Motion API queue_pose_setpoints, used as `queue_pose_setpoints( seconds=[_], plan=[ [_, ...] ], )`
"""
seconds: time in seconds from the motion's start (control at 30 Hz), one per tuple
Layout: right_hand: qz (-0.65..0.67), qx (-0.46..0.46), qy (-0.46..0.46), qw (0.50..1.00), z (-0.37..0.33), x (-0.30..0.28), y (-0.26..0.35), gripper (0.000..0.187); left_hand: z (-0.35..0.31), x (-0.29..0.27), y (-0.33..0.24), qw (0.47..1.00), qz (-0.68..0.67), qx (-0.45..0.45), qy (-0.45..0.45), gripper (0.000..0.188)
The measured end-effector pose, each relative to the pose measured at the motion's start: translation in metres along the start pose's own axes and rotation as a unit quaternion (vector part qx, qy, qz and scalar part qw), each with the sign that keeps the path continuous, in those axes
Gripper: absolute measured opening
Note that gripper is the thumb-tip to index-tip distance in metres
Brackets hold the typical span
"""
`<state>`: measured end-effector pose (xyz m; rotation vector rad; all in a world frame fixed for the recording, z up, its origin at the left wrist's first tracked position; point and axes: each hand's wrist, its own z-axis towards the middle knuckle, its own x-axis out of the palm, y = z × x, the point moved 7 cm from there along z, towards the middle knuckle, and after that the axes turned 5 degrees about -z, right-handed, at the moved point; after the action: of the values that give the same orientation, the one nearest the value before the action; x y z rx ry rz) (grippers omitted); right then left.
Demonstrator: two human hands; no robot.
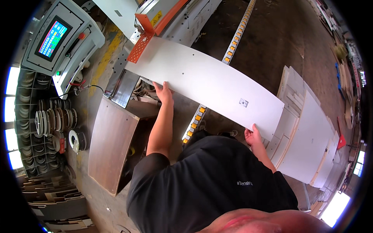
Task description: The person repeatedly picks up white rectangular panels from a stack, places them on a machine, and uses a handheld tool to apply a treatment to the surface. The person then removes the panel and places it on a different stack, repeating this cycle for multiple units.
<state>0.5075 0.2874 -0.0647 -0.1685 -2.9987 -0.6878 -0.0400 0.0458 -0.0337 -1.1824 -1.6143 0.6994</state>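
A long white panel (217, 83) with small dark holes and a printed label lies slanting across the view. Its far-left end meets an orange perforated guide (140, 49) on a machine. My left hand (164, 94) holds the panel's near edge close to that end, with two digits apart at the edge and the rest hidden. Near the panel's right end, my right hand (253, 136) grips the same edge, thumb uppermost and fingers partly beneath. A rail with yellow rollers (194, 124) passes under the panel.
A control console (54, 37) with a lit screen stands far left. Beside my left arm is a brown wooden cabinet (112, 143). Edge-banding rolls (56, 122) fill racks at the left. To my right lies a stack of white boards (307, 136).
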Motion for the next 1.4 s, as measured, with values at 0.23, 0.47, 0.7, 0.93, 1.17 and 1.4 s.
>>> queue_pose_setpoints(
  seconds=[0.23,0.47,0.7,0.93,1.17,1.4],
  plan=[
    [0.014,-0.023,0.02,0.999,0.032,0.029,0.053,0.035,0.031,0.062,0.006,0.999,0.025,-0.015,0.013,0.078],
    [-0.246,-0.179,0.095,0.948,-0.018,0.041,0.086,0.049,0.049,0.076,0.023,0.987,0.123,-0.073,0.073,0.074],
    [-0.321,-0.18,0.008,0.93,-0.01,-0.116,0.043,0.043,-0.136,0.131,0.064,0.946,0.117,-0.098,0.286,0.017],
    [-0.146,-0.15,-0.115,0.971,0.042,-0.323,-0.001,0.038,-0.332,0.082,0.194,0.749,0.396,-0.225,0.482,0.025],
    [-0.025,-0.158,-0.273,0.949,0.068,-0.531,0.003,0.037,-0.443,0.05,0.269,0.534,0.523,-0.181,0.639,0.036],
    [-0.125,-0.074,-0.399,0.906,0.149,-0.674,0.024,0.082,-0.446,0.033,0.291,0.553,0.54,-0.278,0.571,0.034]
  ],
)
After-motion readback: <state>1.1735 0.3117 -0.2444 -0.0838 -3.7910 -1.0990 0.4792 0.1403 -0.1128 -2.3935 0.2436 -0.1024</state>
